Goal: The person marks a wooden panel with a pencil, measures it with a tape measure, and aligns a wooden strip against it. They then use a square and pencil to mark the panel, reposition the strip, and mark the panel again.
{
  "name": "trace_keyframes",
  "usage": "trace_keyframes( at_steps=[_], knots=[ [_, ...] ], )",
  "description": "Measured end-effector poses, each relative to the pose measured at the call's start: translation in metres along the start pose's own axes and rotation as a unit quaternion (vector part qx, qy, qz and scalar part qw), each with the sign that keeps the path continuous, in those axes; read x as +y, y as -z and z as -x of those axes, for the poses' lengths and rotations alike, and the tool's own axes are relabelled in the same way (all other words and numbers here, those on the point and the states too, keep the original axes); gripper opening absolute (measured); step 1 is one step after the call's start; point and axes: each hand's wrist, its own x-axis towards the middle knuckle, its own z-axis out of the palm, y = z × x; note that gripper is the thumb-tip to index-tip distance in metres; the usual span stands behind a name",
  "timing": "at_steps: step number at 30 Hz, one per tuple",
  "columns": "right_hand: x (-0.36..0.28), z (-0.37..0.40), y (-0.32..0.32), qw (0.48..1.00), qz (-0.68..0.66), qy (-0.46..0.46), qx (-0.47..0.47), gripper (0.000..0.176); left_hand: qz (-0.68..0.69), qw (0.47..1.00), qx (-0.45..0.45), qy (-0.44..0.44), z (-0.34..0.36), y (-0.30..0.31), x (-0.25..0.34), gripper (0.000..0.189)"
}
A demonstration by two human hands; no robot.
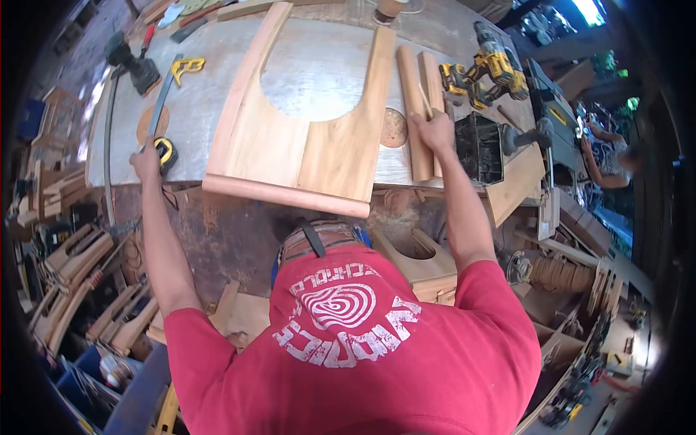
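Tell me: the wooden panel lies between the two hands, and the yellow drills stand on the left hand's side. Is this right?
Not quite: the yellow drills stand on the side of the right hand, as the head view shows. The wooden panel does lie between it and the left hand.

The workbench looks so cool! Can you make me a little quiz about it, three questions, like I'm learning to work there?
1. True or false: the tape measure is beside the left hand.

2. What shape is the cutout edge in the big wooden panel?
A) Zigzag
B) Curved
C) A star

3. Fill in the blank: the yellow-and-black power tools are nearer the person's ____ hand.

Key: 1. True. 2. B. 3. Right: the right hand.
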Motion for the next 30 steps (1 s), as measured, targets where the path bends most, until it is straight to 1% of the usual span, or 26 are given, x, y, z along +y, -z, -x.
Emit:
trace_keyframes(
  at_steps=[2,3,4,5,6,8,9,10,12,15,17,18,20,21,22,24,26,27,28,30],
  knots=[
    [-0.001,0.004,0.002,0.997,-0.045,-0.048,0.028,0.063,0.039,0.996,0.070,-0.030,-0.004,-0.006,-0.012,0.113],
    [0.001,0.005,0.002,0.996,0.002,-0.064,0.061,0.063,0.040,0.995,0.080,-0.031,0.025,0.009,0.009,0.107],
    [0.006,0.004,0.002,0.991,0.048,-0.079,0.093,0.063,0.025,0.994,0.095,-0.056,0.039,0.013,0.012,0.104],
    [0.016,0.001,0.001,0.991,0.096,-0.080,0.049,0.066,0.007,0.991,0.107,-0.081,0.050,0.016,0.011,0.101],
    [0.025,0.002,-0.002,0.990,0.107,-0.090,0.021,0.067,-0.013,0.987,0.119,-0.104,0.064,0.020,0.010,0.099],
    [0.032,-0.002,-0.010,0.986,0.132,-0.095,-0.038,0.068,-0.023,0.981,0.104,-0.161,0.114,0.027,0.016,0.090],
    [0.025,0.000,0.002,0.986,0.117,-0.108,-0.048,0.067,-0.017,0.980,0.099,-0.172,0.136,0.027,0.012,0.087],
    [0.023,0.005,0.006,0.991,0.087,-0.101,-0.027,0.064,-0.013,0.979,0.093,-0.183,0.156,0.024,0.005,0.085],
    [0.024,0.004,0.013,0.990,0.065,-0.127,-0.021,0.067,0.045,0.975,0.078,-0.201,0.195,0.019,-0.011,0.078],
    [0.042,-0.007,0.023,0.995,-0.043,-0.085,0.001,0.067,0.117,0.979,0.046,-0.161,0.244,0.023,-0.025,0.073],
    [0.042,0.009,0.041,0.975,-0.221,-0.033,-0.015,0.065,0.097,0.980,0.034,-0.169,0.264,0.035,-0.038,0.071],
    [0.034,0.019,0.054,0.951,-0.309,-0.004,-0.022,0.064,0.088,0.980,0.031,-0.174,0.270,0.040,-0.041,0.070],
    [0.003,0.050,0.082,0.925,-0.369,0.063,-0.062,0.062,0.102,0.976,0.023,-0.189,0.275,0.047,-0.043,0.069],
    [-0.008,0.062,0.086,0.909,-0.399,0.094,-0.082,0.061,0.107,0.974,0.017,-0.197,0.277,0.052,-0.041,0.069],
    [-0.011,0.064,0.082,0.894,-0.409,0.103,-0.148,0.063,0.142,0.970,0.004,-0.195,0.278,0.054,-0.037,0.068],
    [-0.027,0.070,0.066,0.891,-0.345,0.130,-0.265,0.066,0.216,0.957,-0.021,-0.191,0.276,0.051,-0.011,0.067],
    [-0.050,0.072,0.036,0.850,-0.321,0.205,-0.364,0.070,0.232,0.947,-0.065,-0.212,0.263,0.045,0.012,0.068],
    [-0.055,0.073,0.012,0.824,-0.333,0.215,-0.404,0.066,0.240,0.941,-0.086,-0.223,0.254,0.040,0.023,0.069],
    [-0.060,0.073,-0.009,0.797,-0.344,0.224,-0.444,0.062,0.222,0.940,-0.110,-0.234,0.245,0.036,0.035,0.072],
    [-0.074,0.073,-0.027,0.778,-0.306,0.255,-0.486,0.062,0.184,0.937,-0.157,-0.250,0.227,0.026,0.052,0.078]
  ],
)
